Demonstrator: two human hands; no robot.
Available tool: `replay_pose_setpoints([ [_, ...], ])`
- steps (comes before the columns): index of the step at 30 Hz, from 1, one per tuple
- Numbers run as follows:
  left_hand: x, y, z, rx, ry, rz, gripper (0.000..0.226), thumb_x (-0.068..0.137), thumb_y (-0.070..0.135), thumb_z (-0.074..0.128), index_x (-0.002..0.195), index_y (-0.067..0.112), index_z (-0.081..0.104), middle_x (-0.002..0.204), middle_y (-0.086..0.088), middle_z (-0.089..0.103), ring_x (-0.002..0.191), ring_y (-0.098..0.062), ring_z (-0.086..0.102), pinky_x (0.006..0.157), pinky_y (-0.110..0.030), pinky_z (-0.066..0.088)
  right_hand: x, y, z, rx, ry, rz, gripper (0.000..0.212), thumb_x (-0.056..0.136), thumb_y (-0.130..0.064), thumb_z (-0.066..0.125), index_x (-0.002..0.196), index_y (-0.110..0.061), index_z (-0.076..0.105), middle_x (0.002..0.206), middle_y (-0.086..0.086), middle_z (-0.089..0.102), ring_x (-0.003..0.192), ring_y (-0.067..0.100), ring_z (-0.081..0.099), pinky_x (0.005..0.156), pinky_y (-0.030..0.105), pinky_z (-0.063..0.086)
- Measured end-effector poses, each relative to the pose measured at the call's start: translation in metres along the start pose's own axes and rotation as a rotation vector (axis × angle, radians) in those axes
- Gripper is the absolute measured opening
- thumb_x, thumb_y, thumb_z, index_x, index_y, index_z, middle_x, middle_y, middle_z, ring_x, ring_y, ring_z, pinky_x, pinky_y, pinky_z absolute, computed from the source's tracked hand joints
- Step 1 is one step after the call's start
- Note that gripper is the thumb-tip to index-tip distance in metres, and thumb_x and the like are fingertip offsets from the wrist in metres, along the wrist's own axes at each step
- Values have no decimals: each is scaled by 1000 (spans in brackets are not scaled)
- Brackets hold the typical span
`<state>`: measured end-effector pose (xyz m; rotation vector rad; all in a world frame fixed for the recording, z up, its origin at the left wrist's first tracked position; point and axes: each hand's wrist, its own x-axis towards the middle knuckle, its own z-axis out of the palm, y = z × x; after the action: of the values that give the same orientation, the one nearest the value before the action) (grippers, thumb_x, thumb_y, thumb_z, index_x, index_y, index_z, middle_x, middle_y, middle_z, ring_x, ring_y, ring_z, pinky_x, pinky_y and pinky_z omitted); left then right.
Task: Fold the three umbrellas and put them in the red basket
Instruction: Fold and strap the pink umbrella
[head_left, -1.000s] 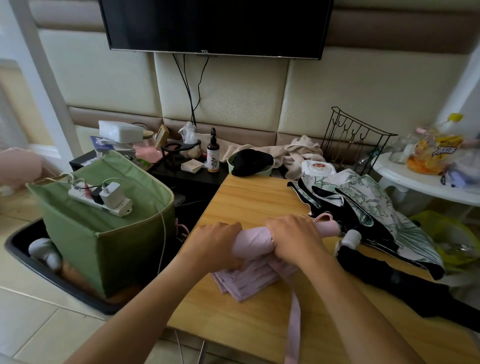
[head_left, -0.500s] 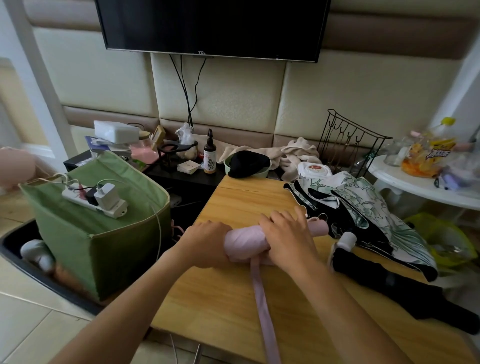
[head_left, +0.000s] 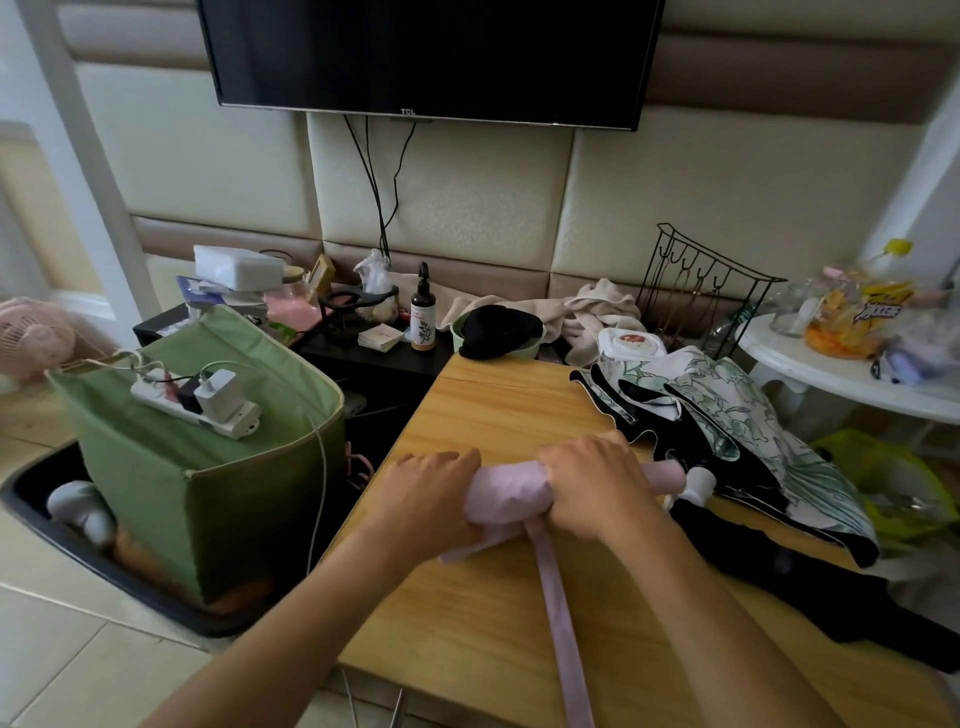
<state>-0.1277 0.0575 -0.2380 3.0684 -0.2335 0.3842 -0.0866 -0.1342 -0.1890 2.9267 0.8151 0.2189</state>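
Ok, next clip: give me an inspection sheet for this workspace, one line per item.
Surface: wooden table, bare at its far left.
Job's things: pink umbrella rolled on the table, its strap trailing toward the camera; floral umbrella and black umbrella lie unfolded at right; no red basket seen.
Clutter: green fabric bin, spray bottle, wipes pack, wire rack.
Hands: left hand and right hand both grip the pink roll.
Cables: power strip with plugged chargers on the bin; wires hang below the TV.
Surroundings: padded wall, white side table, pink fan.
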Motion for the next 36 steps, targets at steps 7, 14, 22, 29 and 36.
replay_pose_setpoints([
  [7, 5, -1, 3, 4, 81, 12, 33, 78, 27, 68, 108, 26, 56, 98, 7, 68, 90, -19, 67, 64, -31, 42, 0, 18, -2, 187, -203, 6, 30, 70, -43, 75, 78, -24, 53, 79, -5, 56, 78, 23, 54, 57, 30, 29],
  [14, 6, -22, 2, -165, -58, -48, 29, 69, 43, 66, 94, 29, 63, 81, 9, 67, 77, -18, 64, 68, -35, 56, 12, 2, 36, 62, 142, 24, 43, 76, -40, 79, 108, -27, 53, 105, -7, 60, 104, 20, 57, 107, 46, 36],
  [22, 9, -32, -12, -251, -143, 8, 36, 66, 40, 72, 98, 29, 62, 81, 11, 66, 72, -12, 63, 65, -34, 55, 8, 8, 29, 57, 248, -50, 20, 79, -22, 67, 89, -25, 50, 92, 1, 69, 88, 29, 65, 66, 36, 34],
  [29, 8, -26, -3, -97, -86, 60, 35, 72, 36, 71, 103, 27, 58, 91, 9, 66, 81, -19, 64, 72, -37, 56, 1, 18, 19, 231, -90, -32, 17, 76, -32, 72, 85, -29, 58, 82, -2, 64, 80, 25, 59, 64, 31, 37],
  [36, 8, -32, -2, -363, -274, -1, 27, 64, 37, 75, 85, 22, 69, 79, 4, 69, 68, -14, 65, 63, -35, 57, -1, 11, 34, 221, 88, -25, 17, 85, -19, 62, 91, -26, 48, 94, -4, 62, 88, 23, 59, 68, 35, 35],
])
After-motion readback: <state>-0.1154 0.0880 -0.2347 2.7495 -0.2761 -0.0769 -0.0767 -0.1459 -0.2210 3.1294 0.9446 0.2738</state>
